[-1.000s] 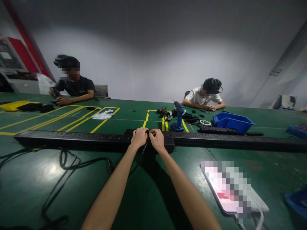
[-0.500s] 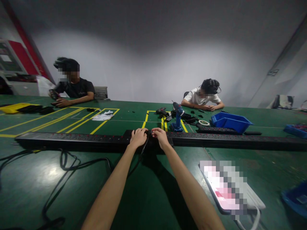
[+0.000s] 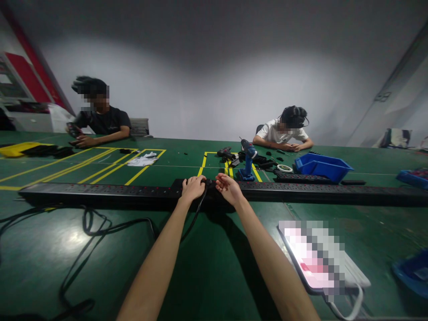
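A long black power strip (image 3: 110,192) with red marks along its top lies across the table in front of me. At its middle, my left hand (image 3: 193,187) rests on the black housing, fingers bent over it, its fingertips against a black plug (image 3: 209,183). A black cord (image 3: 197,214) runs down from the plug and under my left forearm. Just right of the plug, slightly raised over the strip, my right hand (image 3: 229,187) is closed with its fingers curled. Whatever those fingertips may hold is too small to make out.
A blue cordless drill (image 3: 246,160) stands behind the strip, near a blue bin (image 3: 323,167) and a roll of tape (image 3: 284,168). Black cable (image 3: 96,227) loops at left. A phone (image 3: 306,258) lies at right. Two people sit across the table (image 3: 187,162).
My right hand has drawn back to the right, away from the plug, and turned so its curled fingers face up more. My left hand stays at the plug.
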`<state>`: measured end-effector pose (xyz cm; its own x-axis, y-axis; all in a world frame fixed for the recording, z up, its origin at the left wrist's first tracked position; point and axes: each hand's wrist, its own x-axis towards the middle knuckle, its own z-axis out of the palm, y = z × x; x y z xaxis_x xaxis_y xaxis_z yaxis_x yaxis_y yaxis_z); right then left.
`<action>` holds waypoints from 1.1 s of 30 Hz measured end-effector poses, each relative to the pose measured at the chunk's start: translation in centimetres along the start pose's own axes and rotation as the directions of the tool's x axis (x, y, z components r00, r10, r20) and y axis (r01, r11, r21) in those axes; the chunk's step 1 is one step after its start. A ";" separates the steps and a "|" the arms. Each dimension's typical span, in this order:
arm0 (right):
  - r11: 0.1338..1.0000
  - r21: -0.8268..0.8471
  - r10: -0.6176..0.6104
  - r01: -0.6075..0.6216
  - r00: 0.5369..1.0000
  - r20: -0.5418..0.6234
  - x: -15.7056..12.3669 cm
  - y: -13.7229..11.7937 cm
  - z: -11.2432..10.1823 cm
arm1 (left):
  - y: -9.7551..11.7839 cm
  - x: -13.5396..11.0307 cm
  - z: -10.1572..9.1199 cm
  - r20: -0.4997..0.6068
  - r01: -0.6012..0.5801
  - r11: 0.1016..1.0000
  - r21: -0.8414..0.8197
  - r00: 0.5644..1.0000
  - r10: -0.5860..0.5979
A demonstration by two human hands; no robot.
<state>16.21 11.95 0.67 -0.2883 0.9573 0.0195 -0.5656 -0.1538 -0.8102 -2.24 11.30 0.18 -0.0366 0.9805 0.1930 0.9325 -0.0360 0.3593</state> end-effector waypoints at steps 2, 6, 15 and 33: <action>1.000 0.008 -0.002 0.002 1.000 0.009 0.0 0.0 0.0 | 0.0 0.0 0.0 0.001 0.000 1.000 0.001 1.000 0.000; 1.000 -0.008 -0.005 0.005 1.000 0.022 0.0 0.0 0.0 | 0.0 0.1 0.1 -0.005 0.002 1.000 -0.003 1.000 -0.002; 0.999 -0.046 0.000 0.001 1.000 0.007 0.1 0.0 0.1 | 0.0 -0.1 0.3 -0.014 -0.005 1.000 0.020 1.000 0.006; 0.998 0.059 0.014 -0.018 0.998 0.062 0.1 0.1 -0.1 | -0.2 0.0 0.3 0.001 -0.014 1.000 0.010 1.000 0.014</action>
<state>16.17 12.05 0.51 -0.3439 0.9380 0.0444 -0.6050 -0.1851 -0.7744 -2.35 11.40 -0.13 -0.0229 0.9801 0.1972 0.9364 -0.0480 0.3475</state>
